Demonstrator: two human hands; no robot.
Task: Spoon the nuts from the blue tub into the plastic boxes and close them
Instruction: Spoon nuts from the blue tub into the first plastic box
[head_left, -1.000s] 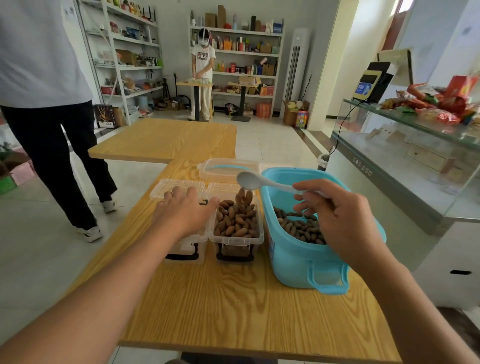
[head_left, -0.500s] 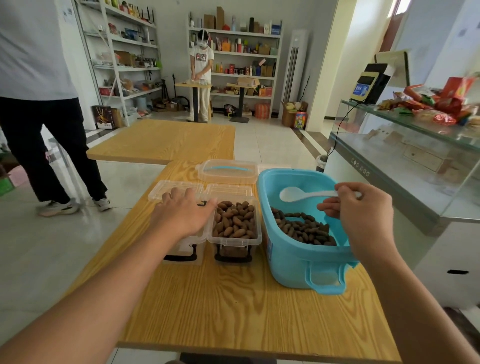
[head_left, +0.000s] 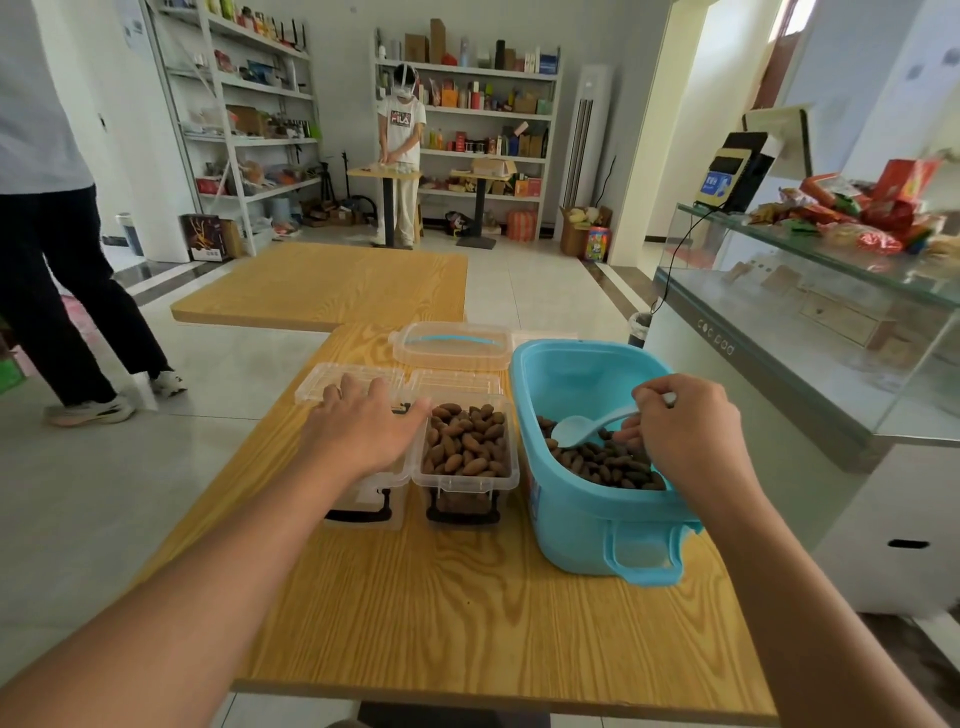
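Observation:
The blue tub (head_left: 582, 519) stands on the right of the wooden table (head_left: 467, 613), with brown nuts (head_left: 602, 467) in its bottom. My right hand (head_left: 685, 436) grips the handle of a pale blue spoon (head_left: 576, 428), whose bowl dips onto the nuts in the tub. Left of the tub stands a clear plastic box (head_left: 467, 483) heaped with nuts, its hinged lid open behind it. My left hand (head_left: 363, 431) rests flat on top of a second clear box (head_left: 363, 499) further left, hiding most of it.
The tub's clear lid (head_left: 452, 345) with a blue handle lies behind the boxes. A second wooden table (head_left: 332, 286) stands beyond. A glass counter (head_left: 810, 332) runs along the right. One person (head_left: 47, 260) walks at the left; another (head_left: 401, 150) stands at the shelves.
My right hand carried the empty spoon from above the filled box rightward and down into the tub's nuts. The person at the left walked further left. My left hand stayed put.

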